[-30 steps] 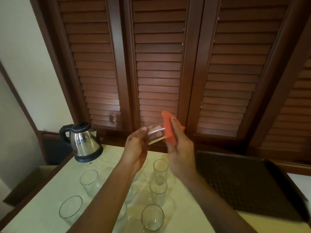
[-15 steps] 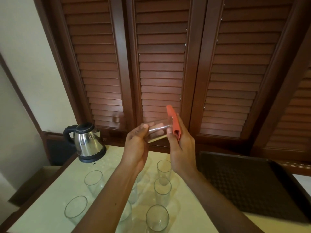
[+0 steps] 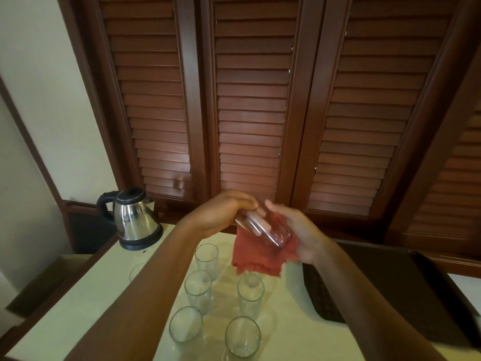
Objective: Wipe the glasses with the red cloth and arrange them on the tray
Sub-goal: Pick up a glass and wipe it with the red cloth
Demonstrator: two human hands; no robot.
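Between both hands, left grip (image 3: 223, 214) clasps glass (image 3: 265, 229); right grip (image 3: 299, 233) cradles red cloth (image 3: 257, 259).

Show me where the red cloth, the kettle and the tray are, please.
red cloth (image 3: 256, 259): head view, hanging lower part.
kettle (image 3: 135, 222): head view, shiny steel body.
tray (image 3: 406, 287): head view, bare dark floor.
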